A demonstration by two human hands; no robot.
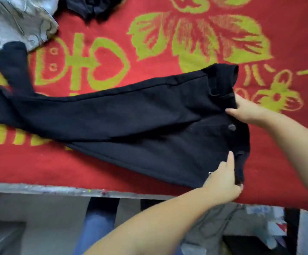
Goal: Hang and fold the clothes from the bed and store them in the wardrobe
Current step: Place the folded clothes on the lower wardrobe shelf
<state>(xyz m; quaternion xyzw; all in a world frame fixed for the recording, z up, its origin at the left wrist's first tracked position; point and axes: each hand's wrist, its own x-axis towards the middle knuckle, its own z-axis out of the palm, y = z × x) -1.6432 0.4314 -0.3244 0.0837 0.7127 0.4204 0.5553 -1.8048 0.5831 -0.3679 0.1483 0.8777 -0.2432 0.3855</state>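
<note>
I see open red blanket above and to the right of the black trousers, room enough to pass a hand. To the upper left a grey patterned cloth blocks the corner, one trouser leg end touching it. A dark garment heap sits at the top edge. Bare blanket runs along the near bed edge, left of my hands.
</note>
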